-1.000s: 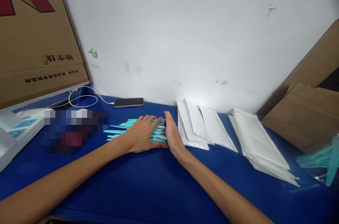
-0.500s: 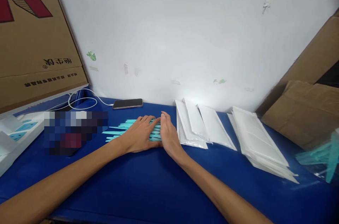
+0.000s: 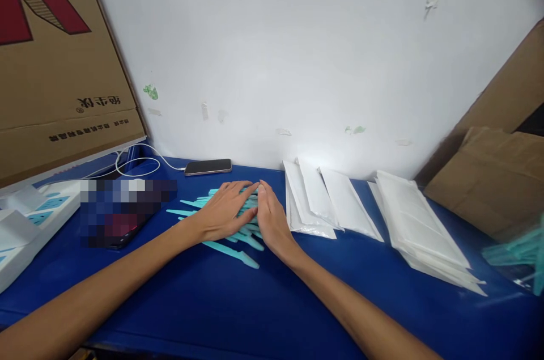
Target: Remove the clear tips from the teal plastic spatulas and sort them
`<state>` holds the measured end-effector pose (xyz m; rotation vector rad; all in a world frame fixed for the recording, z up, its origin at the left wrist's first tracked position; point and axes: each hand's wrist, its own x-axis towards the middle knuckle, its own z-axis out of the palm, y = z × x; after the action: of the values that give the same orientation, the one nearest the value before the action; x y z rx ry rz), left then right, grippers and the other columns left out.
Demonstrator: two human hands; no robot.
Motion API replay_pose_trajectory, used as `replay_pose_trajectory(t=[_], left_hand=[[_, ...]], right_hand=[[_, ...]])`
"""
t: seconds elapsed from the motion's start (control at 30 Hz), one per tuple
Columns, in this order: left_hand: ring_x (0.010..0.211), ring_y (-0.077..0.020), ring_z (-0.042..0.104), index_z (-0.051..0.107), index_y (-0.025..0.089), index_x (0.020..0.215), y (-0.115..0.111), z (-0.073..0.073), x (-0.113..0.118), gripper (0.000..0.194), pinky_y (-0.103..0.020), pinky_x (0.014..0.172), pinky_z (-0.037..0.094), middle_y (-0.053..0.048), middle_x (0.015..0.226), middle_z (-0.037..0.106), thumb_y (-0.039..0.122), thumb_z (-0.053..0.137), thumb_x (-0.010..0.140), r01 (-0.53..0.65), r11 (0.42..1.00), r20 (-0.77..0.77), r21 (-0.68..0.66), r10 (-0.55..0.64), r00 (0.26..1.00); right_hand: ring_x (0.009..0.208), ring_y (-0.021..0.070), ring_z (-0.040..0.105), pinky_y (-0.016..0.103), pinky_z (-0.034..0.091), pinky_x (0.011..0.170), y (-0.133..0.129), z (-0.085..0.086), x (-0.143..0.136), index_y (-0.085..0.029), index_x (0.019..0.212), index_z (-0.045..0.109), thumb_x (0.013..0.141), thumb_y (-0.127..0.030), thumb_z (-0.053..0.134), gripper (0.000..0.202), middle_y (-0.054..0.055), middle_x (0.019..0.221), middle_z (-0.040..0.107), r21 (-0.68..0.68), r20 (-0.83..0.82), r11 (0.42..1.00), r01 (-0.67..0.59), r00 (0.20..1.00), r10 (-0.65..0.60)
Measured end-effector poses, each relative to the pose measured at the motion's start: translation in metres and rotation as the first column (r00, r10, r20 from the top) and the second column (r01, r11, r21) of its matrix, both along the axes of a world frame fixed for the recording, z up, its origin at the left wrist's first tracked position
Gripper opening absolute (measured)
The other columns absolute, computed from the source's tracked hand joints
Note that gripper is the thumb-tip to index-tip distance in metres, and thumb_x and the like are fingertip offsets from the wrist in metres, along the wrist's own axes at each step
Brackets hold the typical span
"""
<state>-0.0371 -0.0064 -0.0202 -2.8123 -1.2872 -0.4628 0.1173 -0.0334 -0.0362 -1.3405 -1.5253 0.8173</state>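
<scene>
A pile of slim turquoise plastic sticks with wider, blade-like ends lies on the blue table. My left hand rests palm down over the pile, fingers stretched, covering much of it. Against the pile's right end stands my right hand, on its edge with straight fingers and the palm facing the sticks. The fingertips of both hands meet or nearly meet at the far side. Several sticks poke out to the left and below my left hand.
White padded envelopes lie right of my hands, with a thicker envelope stack farther right. A phone on a cable is behind. At left are a power strip and a cardboard box; more turquoise sticks sit far right.
The sticks have shifted and fanned out; some now stick out toward me below my left hand. My left hand has tilted slightly; my right hand stays at the pile's end.
</scene>
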Motion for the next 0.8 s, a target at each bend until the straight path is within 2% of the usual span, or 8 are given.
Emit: replay_pose_trajectory(t=[0.1,0.27,0.37,0.47,0.53,0.63,0.7,0.8], left_hand=[[0.133,-0.0279,0.046,0.045,0.019,0.146,0.004,0.005,-0.004,0.054,-0.048,0.11,0.034,-0.012,0.141,0.054,0.042,0.018,0.104,-0.061,0.998,0.089,0.005,0.061,0.994],[0.123,-0.0277,0.053,0.065,0.019,0.123,0.019,0.016,-0.017,0.06,-0.047,0.107,0.038,-0.01,0.125,0.064,0.044,0.014,0.104,-0.225,0.973,0.206,0.058,0.209,0.956],[0.127,-0.0281,0.05,0.066,0.018,0.121,0.028,0.015,-0.026,0.064,-0.048,0.109,0.036,-0.011,0.128,0.063,0.048,0.012,0.103,-0.261,0.965,0.196,0.031,0.25,0.948],[0.137,-0.0303,0.039,0.062,0.019,0.129,0.033,0.008,-0.029,0.066,-0.05,0.113,0.03,-0.012,0.138,0.056,0.051,0.011,0.103,-0.248,0.969,0.107,-0.017,0.248,0.963],[0.138,-0.0331,0.038,0.06,0.018,0.132,0.034,0.006,-0.031,0.065,-0.053,0.112,0.031,-0.013,0.139,0.056,0.05,0.011,0.102,-0.238,0.971,0.028,-0.006,0.238,0.971],[0.115,-0.0334,0.056,0.066,0.016,0.118,0.037,0.011,-0.035,0.062,-0.051,0.1,0.041,-0.016,0.117,0.066,0.048,0.015,0.102,-0.267,0.959,-0.03,0.096,0.271,0.962],[0.098,-0.0315,0.06,0.069,0.016,0.104,0.039,0.016,-0.038,0.062,-0.049,0.092,0.045,-0.014,0.098,0.067,0.048,0.016,0.102,-0.315,0.938,-0.016,0.147,0.321,0.947],[0.094,-0.0306,0.06,0.07,0.017,0.098,0.043,0.017,-0.043,0.061,-0.048,0.088,0.046,-0.013,0.091,0.065,0.049,0.018,0.101,-0.327,0.94,0.07,0.101,0.321,0.945]], right_hand=[[0.144,0.0233,0.033,0.043,0.021,0.122,0.0,-0.002,-0.001,-0.011,0.15,0.038,0.102,-0.049,0.021,0.064,0.012,0.154,0.04,0.023,0.037,1.0,0.006,0.999,-0.007],[0.148,0.0271,0.025,0.051,0.02,0.121,-0.004,-0.006,-0.002,-0.014,0.152,0.036,0.102,-0.051,0.027,0.063,0.013,0.157,0.035,0.057,0.165,0.998,-0.036,0.986,0.027],[0.15,0.0273,0.019,0.053,0.02,0.121,-0.01,-0.003,-0.001,-0.019,0.15,0.039,0.102,-0.051,0.027,0.059,0.011,0.159,0.032,0.122,0.233,0.991,-0.063,0.972,0.033],[0.15,0.0274,0.016,0.054,0.019,0.12,-0.021,0.005,0.001,-0.021,0.147,0.043,0.102,-0.05,0.031,0.055,0.011,0.16,0.03,0.252,0.348,0.959,-0.127,0.937,0.032],[0.15,0.029,0.016,0.055,0.019,0.12,-0.03,0.01,0.002,-0.021,0.144,0.046,0.1,-0.053,0.038,0.055,0.011,0.158,0.032,0.342,0.443,0.915,-0.215,0.895,0.045],[0.148,0.0316,0.022,0.055,0.019,0.12,-0.041,0.011,-0.001,-0.021,0.132,0.058,0.093,-0.062,0.047,0.058,0.012,0.149,0.044,0.436,0.586,0.814,-0.384,0.807,0.067],[0.144,0.0326,0.028,0.055,0.018,0.12,-0.044,0.007,-0.003,-0.019,0.118,0.065,0.091,-0.064,0.05,0.055,0.013,0.141,0.051,0.472,0.68,0.732,-0.491,0.731,0.052],[0.135,0.0313,0.04,0.054,0.02,0.12,-0.041,0.001,-0.005,-0.017,0.104,0.069,0.094,-0.058,0.051,0.046,0.013,0.123,0.062,0.486,0.782,0.634,-0.602,0.623,-0.008]])
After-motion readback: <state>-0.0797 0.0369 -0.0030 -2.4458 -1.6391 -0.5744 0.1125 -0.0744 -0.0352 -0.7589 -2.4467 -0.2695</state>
